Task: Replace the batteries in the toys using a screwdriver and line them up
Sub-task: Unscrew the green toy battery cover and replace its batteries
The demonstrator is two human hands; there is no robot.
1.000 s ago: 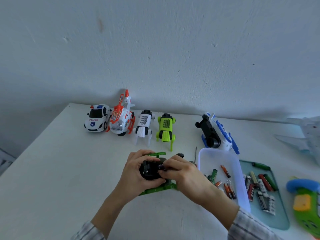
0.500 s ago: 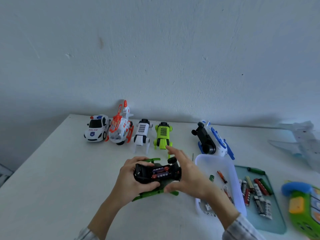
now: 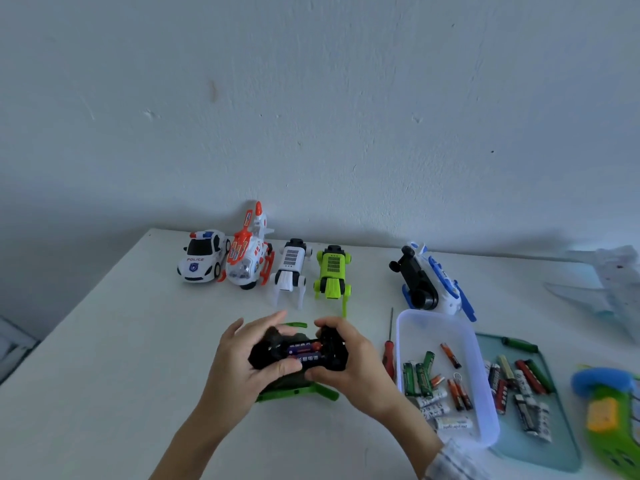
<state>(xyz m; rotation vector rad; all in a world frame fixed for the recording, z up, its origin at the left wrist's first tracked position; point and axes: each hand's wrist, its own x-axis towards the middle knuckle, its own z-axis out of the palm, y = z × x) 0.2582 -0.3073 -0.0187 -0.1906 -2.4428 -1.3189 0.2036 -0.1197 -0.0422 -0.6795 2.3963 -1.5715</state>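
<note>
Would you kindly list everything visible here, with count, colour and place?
Held toy: one, black and green, upside down, batteries showing.
Lined-up toys: four, back left by wall.
Blue toy: one, lying tipped, behind tub.
Screwdriver: one, red handle, left of tub.
Tub: one, clear, holding batteries.
Tray: one, green, more batteries.
Green toy: one, right edge.
Left hand, right hand: holding the toy.

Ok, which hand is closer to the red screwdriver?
Right. The right hand sits just left of the screwdriver; the left hand is farther, across the toy.
</note>
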